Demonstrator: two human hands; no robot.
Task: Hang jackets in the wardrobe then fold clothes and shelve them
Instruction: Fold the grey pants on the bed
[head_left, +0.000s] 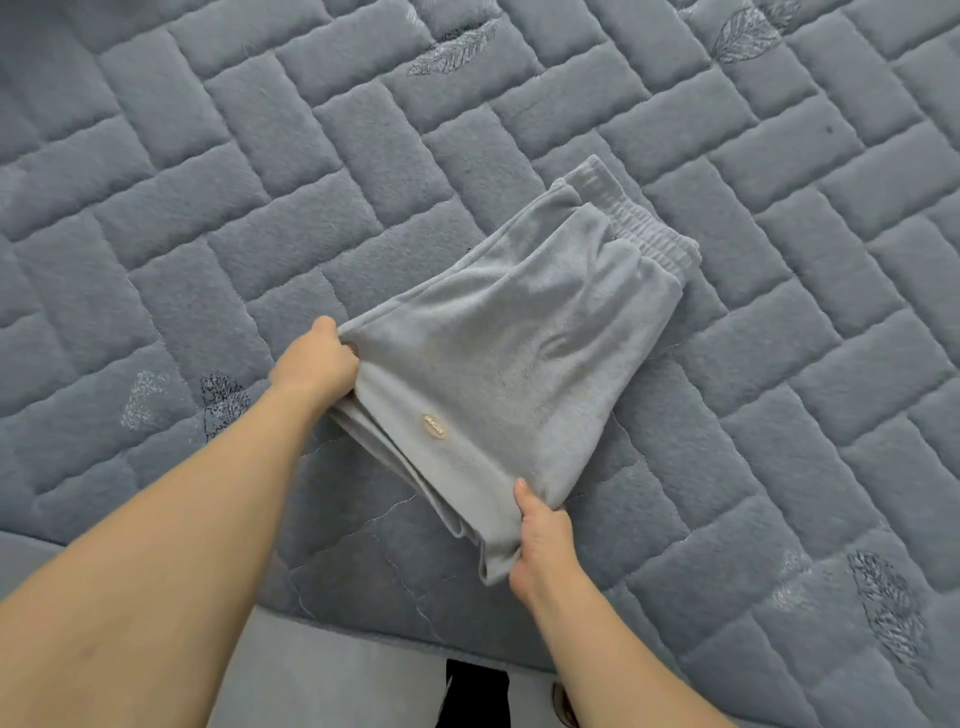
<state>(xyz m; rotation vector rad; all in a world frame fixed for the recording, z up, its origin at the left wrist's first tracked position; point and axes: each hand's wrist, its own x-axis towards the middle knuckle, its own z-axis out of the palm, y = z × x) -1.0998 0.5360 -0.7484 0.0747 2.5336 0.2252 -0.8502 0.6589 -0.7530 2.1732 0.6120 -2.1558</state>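
Observation:
A pair of light grey trousers lies folded into a compact stack on the bed, its elastic waistband at the far end. A small oval tan label shows on the top layer near me. My left hand grips the near left corner of the fold, fingers tucked under the cloth. My right hand pinches the near right corner, thumb on top. The near edge of the stack is lifted slightly off the bed between the two hands.
The grey-blue quilted bedspread with stitched rectangles and embroidered feathers fills the view. Its near edge runs across the bottom, with a paler floor strip and a dark shape below.

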